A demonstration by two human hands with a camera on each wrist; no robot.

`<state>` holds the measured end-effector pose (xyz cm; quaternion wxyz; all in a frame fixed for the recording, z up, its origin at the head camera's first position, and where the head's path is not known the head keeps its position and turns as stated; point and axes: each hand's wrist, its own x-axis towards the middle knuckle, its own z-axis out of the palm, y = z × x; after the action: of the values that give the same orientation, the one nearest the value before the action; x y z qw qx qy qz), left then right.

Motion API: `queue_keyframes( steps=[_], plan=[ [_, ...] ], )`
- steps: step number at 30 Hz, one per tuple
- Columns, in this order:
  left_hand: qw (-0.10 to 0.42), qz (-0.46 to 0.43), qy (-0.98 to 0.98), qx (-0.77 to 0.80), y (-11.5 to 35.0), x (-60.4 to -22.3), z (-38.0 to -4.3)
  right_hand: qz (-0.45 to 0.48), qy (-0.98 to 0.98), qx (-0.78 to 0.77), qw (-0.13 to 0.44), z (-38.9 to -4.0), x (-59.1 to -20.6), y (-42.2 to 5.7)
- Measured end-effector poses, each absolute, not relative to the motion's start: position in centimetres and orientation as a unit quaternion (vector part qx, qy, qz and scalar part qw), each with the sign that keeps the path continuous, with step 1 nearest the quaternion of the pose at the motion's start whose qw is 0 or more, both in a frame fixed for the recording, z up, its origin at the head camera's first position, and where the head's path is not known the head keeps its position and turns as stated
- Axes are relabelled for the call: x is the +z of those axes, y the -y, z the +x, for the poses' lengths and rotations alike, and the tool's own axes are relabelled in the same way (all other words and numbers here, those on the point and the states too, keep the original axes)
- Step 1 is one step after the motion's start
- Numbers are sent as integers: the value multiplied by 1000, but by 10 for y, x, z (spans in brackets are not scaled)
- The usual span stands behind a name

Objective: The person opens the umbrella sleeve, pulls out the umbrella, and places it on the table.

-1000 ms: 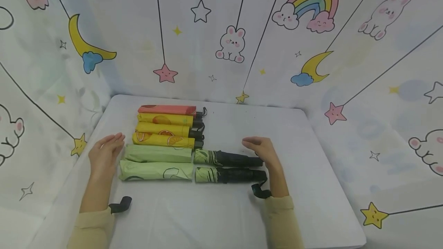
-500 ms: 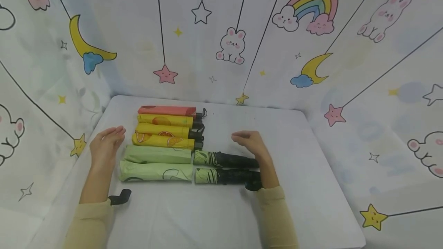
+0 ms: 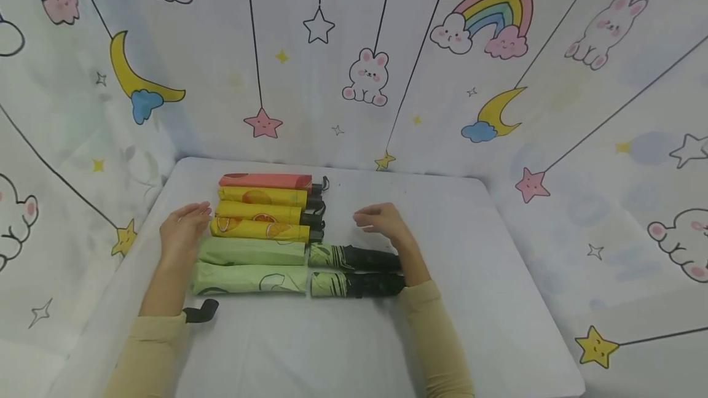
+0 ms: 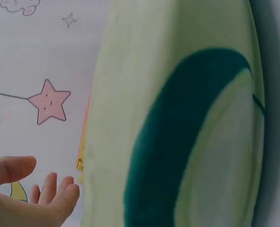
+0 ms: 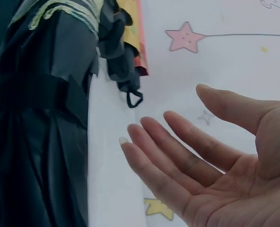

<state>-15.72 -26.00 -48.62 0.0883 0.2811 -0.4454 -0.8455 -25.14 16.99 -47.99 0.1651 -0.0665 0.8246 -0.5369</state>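
Note:
Folded umbrellas lie side by side on the table, one red (image 3: 267, 181) at the back and three yellow (image 3: 260, 211) with orange-slice prints before it. In front are two light green rolls (image 3: 251, 279); end to end with them lie two green-and-black rolls (image 3: 359, 284). My left hand (image 3: 184, 231) is at the left ends of the yellow and green ones, fingers fairly straight, holding nothing; whether it touches them I cannot tell. My right hand (image 3: 385, 224), empty, hovers right of the yellow umbrellas' dark handles, its forearm over the black rolls' ends. Its fingers look spread and relaxed in the right wrist view.
The white table (image 3: 453, 220) extends right and in front of the umbrellas. A patterned curtain (image 3: 310, 78) surrounds its back and sides. A black wrist-mounted piece (image 3: 201, 311) sticks out beside the left cuff.
My right hand has moved left and slightly back, toward the yellow umbrellas' handles. The left hand has shifted a little right and back. The umbrellas and rolls lie as before.

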Motion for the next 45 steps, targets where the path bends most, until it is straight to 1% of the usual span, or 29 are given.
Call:
queue_keyframes(
  steps=[4, 16, 26, 31, 38, 45],
  plan=[
    [81, 302, 482, -818, 253, -488, -163, -67, -827, -528, 184, -253, -485, -162],
    [92, 326, 517, -786, 252, -497, -174, -75, -821, -512, 241, -254, -492, -137],
    [85, 341, 525, -775, 250, -505, -181, -89, -826, -489, 265, -258, -493, -115],
    [92, 345, 526, -772, 249, -511, -185, -94, -827, -483, 272, -260, -498, -108],
    [102, 362, 508, -775, 250, -510, -183, -82, -819, -491, 284, -261, -504, -100],
    [103, 365, 493, -783, 252, -510, -182, -81, -840, -460, 277, -258, -508, -92]
  ],
)
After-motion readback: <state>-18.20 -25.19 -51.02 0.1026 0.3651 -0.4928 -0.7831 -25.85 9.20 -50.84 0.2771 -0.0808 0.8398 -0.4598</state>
